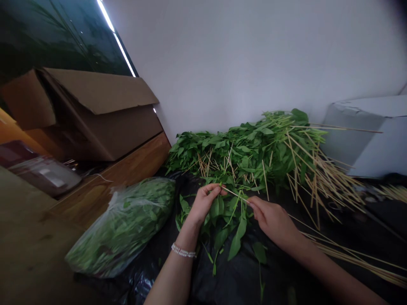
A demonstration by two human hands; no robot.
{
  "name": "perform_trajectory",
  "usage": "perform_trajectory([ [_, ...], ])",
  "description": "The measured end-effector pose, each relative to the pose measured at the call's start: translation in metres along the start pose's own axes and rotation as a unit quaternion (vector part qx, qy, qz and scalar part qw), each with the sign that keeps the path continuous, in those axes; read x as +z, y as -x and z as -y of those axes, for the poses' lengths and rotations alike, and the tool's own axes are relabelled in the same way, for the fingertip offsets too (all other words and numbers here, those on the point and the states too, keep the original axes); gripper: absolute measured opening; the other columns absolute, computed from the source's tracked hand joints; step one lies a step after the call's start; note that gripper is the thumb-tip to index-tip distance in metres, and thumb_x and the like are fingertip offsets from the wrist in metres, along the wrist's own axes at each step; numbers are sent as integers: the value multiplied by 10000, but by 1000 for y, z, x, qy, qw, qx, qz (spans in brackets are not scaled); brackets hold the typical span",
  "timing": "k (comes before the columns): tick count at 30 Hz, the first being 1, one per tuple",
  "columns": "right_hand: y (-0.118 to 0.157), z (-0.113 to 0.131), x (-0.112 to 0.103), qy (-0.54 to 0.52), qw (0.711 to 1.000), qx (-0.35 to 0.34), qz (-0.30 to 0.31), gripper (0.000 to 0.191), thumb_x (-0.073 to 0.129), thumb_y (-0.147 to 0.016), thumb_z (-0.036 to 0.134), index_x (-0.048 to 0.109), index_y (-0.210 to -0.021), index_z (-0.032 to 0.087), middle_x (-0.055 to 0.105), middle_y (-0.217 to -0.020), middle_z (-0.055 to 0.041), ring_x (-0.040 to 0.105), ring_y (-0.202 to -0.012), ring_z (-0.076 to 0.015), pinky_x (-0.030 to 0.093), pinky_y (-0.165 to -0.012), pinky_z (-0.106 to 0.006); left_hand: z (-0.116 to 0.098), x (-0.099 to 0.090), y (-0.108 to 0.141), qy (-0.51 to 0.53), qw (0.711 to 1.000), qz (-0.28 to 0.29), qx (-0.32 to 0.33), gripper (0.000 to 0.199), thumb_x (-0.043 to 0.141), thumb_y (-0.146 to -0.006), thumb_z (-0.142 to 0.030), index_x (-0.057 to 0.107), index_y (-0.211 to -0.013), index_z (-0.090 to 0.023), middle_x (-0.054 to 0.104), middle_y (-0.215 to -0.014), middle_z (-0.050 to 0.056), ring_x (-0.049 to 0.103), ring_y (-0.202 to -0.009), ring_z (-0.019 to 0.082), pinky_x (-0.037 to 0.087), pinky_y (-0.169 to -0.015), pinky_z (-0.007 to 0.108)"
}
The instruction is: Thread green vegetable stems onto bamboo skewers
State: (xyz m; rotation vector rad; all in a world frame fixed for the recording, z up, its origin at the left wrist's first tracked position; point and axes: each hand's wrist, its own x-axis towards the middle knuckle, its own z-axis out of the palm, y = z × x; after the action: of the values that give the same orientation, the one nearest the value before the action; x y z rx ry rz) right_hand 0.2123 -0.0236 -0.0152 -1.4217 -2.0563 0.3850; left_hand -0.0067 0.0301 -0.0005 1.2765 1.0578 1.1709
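Between thumb and fingers, my left hand (206, 199) pinches a small piece of green stem at the far tip of a thin wooden skewer. My right hand (270, 218) grips the other part of this skewer (233, 193), which slants down from left to right between the hands. Loose leafy stems (238, 235) lie below and between both hands on black plastic sheeting (222, 284). Just beyond them stretches a long heap of leafy greens (241, 144), with many skewers sticking out of it.
A clear plastic bag of leaves (127, 228) lies at left. Behind it, an open cardboard box (124, 127) stands on a wooden surface (136, 161). Loose skewers (359, 258) lie at right, below a white box (378, 140). A white wall (238, 63) closes off the back.
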Motion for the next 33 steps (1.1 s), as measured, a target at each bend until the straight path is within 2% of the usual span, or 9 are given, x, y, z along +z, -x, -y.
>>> perform_trajectory([
  [9,0,-3,1,21,999,-24,-13,308,310,-976,318,612,-962,260,690,-806,-5,626,-652,-152,397,-607,-258,-1,-2,0,-77,996,16,47,298,669,-800,-444,745,-770,-158,745,-895,79,656,-931,221,467,-898,307],
  [17,0,-8,9,13,1000,-16,9,316,300,-977,303,607,-1025,242,693,-830,-16,645,-719,-169,427,-676,-280,4,2,0,-88,995,18,49,317,671,-797,-456,735,-735,-152,747,-903,85,657,-941,227,462,-908,322],
  [22,0,-7,8,6,1000,-16,10,316,293,-977,297,602,-1009,239,695,-840,-22,648,-735,-169,421,-677,-278,6,6,1,-26,1000,13,2,337,718,-755,-460,742,-856,-139,748,-862,83,676,-796,195,504,-797,303],
  [25,0,-6,7,7,1000,-13,6,322,288,-982,308,601,-1015,243,694,-836,-20,651,-740,-172,419,-680,-280,5,7,1,41,999,-10,-14,384,792,-686,-413,730,-948,-138,741,-798,60,673,-747,173,510,-770,289],
  [28,0,-6,8,10,1000,-14,6,313,300,-976,304,603,-1025,246,697,-841,-22,654,-755,-179,421,-690,-282,4,7,1,89,995,-29,-41,362,841,-622,-374,737,-867,-129,737,-763,51,667,-715,160,513,-750,275],
  [33,1,-8,14,-2,1000,-13,5,305,304,-970,282,601,-1021,238,695,-857,-26,655,-772,-184,429,-715,-288,3,7,2,104,993,-2,-50,270,828,-649,-357,744,-742,-117,725,-751,39,644,-686,123,500,-724,224],
])
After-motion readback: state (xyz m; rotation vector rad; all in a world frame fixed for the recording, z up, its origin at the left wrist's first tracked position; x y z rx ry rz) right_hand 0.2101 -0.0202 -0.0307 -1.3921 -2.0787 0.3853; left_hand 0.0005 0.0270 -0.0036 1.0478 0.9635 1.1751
